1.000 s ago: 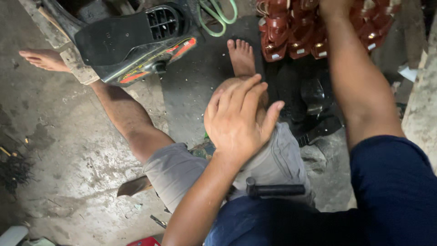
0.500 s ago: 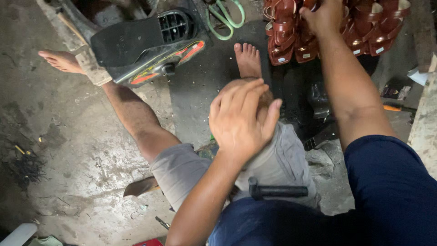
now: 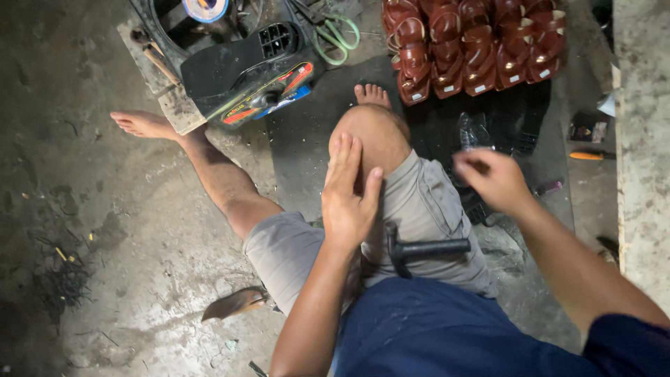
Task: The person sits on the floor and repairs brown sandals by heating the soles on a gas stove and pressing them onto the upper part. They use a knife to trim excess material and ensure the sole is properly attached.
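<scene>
— Where are the hands?

— The left hand [image 3: 351, 195] lies flat on the raised knee [image 3: 370, 129], fingers open and together, gripping nothing. The right hand [image 3: 492, 180] hangs in the air just right of the thigh, fingers curled in; whether it pinches anything I cannot tell.

— And the hammer [image 3: 422, 249]?

— It rests across the lap on the grey shorts [image 3: 426, 202], head toward the left wrist, handle pointing right, below the right hand and apart from it.

— How much room around?

— Bare floor [image 3: 91, 230] opens wide to the left, past the stretched leg [image 3: 209, 171]. Ahead, a black shoe stand [image 3: 237, 70] and rows of red sandals [image 3: 474, 42] close in near the foot. A concrete ledge [image 3: 642, 139] walls the right edge, with a narrow strip between.
</scene>
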